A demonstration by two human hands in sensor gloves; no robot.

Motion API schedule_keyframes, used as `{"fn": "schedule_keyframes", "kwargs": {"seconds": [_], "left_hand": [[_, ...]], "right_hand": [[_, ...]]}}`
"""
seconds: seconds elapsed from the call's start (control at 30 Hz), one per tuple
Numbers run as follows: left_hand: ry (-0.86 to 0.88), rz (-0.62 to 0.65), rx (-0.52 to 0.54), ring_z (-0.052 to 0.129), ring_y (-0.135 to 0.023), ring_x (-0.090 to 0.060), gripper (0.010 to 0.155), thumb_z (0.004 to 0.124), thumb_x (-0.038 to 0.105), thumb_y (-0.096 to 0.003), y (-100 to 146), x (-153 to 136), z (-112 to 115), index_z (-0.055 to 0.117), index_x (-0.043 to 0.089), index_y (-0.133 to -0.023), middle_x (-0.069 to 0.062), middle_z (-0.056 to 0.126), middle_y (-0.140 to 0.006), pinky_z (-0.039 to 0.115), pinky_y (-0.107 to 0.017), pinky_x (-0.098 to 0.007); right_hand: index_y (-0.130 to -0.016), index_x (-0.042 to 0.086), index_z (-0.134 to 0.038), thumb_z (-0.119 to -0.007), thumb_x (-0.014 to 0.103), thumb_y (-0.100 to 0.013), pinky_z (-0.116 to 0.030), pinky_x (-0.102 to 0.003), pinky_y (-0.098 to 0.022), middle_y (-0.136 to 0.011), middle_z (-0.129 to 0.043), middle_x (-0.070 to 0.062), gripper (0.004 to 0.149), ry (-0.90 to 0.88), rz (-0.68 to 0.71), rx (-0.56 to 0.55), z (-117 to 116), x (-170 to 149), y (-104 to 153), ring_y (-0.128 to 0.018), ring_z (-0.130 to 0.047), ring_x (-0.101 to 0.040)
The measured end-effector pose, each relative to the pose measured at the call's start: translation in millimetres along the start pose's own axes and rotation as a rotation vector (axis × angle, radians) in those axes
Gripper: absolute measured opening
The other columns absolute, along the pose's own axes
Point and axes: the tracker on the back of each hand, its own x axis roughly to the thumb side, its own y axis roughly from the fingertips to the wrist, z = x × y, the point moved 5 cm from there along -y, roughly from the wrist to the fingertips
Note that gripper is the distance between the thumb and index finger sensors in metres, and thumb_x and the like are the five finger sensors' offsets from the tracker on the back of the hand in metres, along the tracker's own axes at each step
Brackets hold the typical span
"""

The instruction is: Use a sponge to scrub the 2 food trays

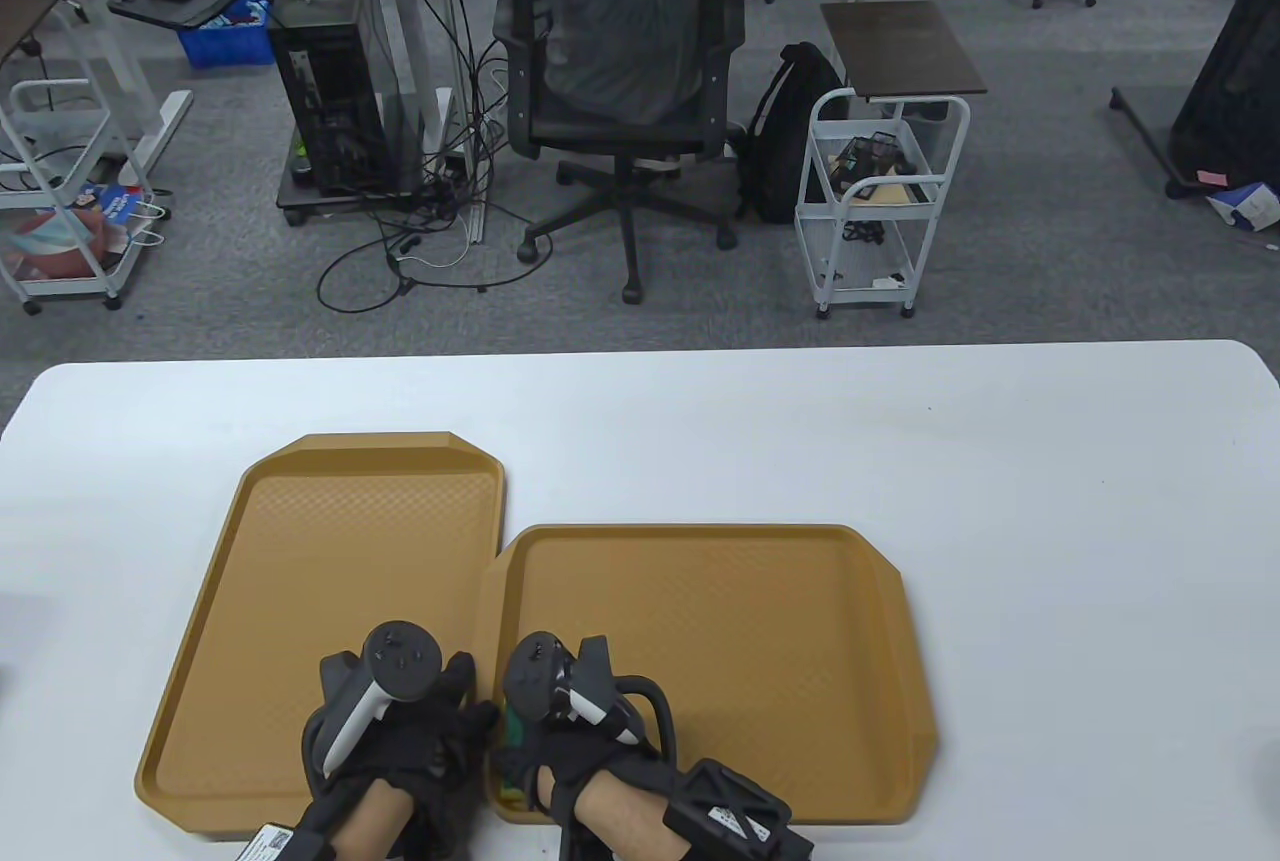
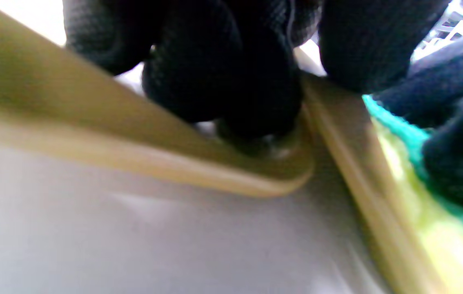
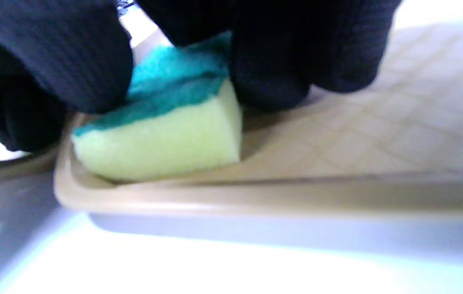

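On the white worktop (image 1: 900, 421) two tan trays are seen side by side, and the description is taken from left to right. The left tray (image 1: 330, 601) is laid with its long axis running near to far; its near right corner is pressed down by the fingertips of the left hand (image 1: 400, 731), whose fingers are bent onto the rim without anything seen to be gripped, as the left wrist view shows. Just right of it, with rims almost touching, the right tray (image 1: 760, 641) is laid with its long axis running left to right. At that tray's near left corner the sponge (image 3: 162, 130), yellow with a green scouring face uppermost, is pinched between the thumb and fingers of the right hand (image 1: 560, 711) and is set down on the tray floor against the rim. From the sponge, nearly all of the right tray's floor is spread away to the right and far side, so the coming strokes are judged to be owed in that direction; the right hand is plainly the nearer one.
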Motion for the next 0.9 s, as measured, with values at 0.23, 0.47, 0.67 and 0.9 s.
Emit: {"fn": "schedule_keyframes", "kwargs": {"seconds": [0.23,0.47,0.67,0.9], "left_hand": [[-0.032,0.004,0.012,0.102,-0.044,-0.025,0.07,0.084,0.053,-0.0426,1,4,1,0.066,0.024,-0.104,0.0,0.104,-0.06,0.084,-0.045,-0.044],[-0.034,0.003,0.013,0.102,-0.044,-0.025,0.07,0.083,0.053,-0.0428,2,4,2,0.066,0.024,-0.104,0.0,0.104,-0.06,0.084,-0.045,-0.044],[-0.04,0.002,0.016,0.102,-0.045,-0.025,0.07,0.083,0.052,-0.0428,2,5,2,0.066,0.023,-0.105,0.0,0.104,-0.06,0.083,-0.045,-0.044],[-0.043,0.002,0.015,0.102,-0.045,-0.025,0.071,0.083,0.052,-0.043,2,6,2,0.065,0.023,-0.105,0.0,0.104,-0.06,0.083,-0.045,-0.044]], "right_hand": [[-0.107,0.017,-0.053,-0.09,0.047,-0.044,-0.08,-0.048,-0.048,-0.109,-0.05,-0.017,0.079,0.048,-0.004,-0.001,4,-8,5,-0.06,-0.086,-0.032],[-0.106,0.018,-0.054,-0.09,0.044,-0.044,-0.081,-0.049,-0.05,-0.11,-0.052,-0.016,0.076,0.074,-0.038,-0.04,14,-45,24,-0.063,-0.087,-0.033],[-0.105,0.019,-0.058,-0.089,0.043,-0.044,-0.082,-0.05,-0.051,-0.11,-0.054,-0.015,0.073,0.086,-0.091,-0.107,26,-95,49,-0.064,-0.089,-0.033],[-0.104,0.019,-0.062,-0.089,0.041,-0.045,-0.083,-0.051,-0.053,-0.109,-0.057,-0.015,0.068,0.121,-0.181,-0.181,42,-157,80,-0.066,-0.091,-0.034]]}}
